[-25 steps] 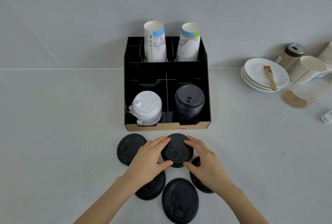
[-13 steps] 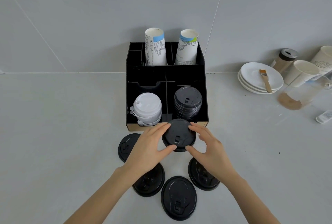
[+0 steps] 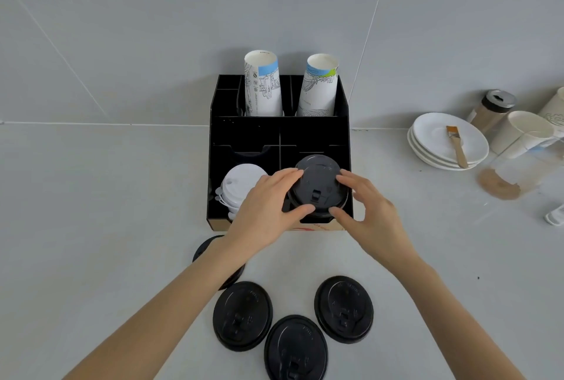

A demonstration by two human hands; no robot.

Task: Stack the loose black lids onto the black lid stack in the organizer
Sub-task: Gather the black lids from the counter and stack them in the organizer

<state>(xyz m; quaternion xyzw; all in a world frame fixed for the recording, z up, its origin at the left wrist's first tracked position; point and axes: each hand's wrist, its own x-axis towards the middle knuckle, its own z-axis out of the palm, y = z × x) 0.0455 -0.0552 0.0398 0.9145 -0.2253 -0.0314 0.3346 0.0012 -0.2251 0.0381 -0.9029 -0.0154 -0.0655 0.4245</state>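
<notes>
A black lid sits over the black lid stack in the front right compartment of the black organizer. My left hand holds its left edge between fingers and thumb. My right hand holds its right edge the same way. The stack beneath is almost fully hidden by the lid and my hands. Several loose black lids lie on the counter in front: one at left, one in the middle, one at right, and one partly under my left forearm.
A stack of white lids fills the front left compartment. Two paper cup stacks stand at the organizer's back. At right are stacked white plates with a brush, a shaker jar and paper cups.
Both hands carried the black lid from the counter, up and forward over the organizer's front wall, onto the black stack. The camera view came closer to the organizer.
</notes>
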